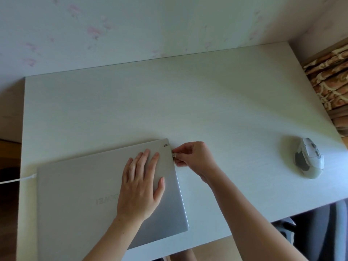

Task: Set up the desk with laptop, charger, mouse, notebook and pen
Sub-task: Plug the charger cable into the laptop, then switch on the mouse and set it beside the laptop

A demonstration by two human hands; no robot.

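A closed silver laptop (79,194) lies at the near left of the white desk (188,102). My left hand (141,185) rests flat on its lid, fingers spread. My right hand (194,157) pinches a small USB dongle (174,155) against the laptop's right edge near its far corner. A white charger cable (18,178) runs from the laptop's left side off the desk's left edge. A white and grey mouse (308,160) sits at the right side of the desk, apart from both hands.
A wall with faint pink flowers (131,29) backs the desk. Patterned brown fabric (331,87) lies beyond the right edge. A dark office chair (316,225) stands below the desk's near right edge.
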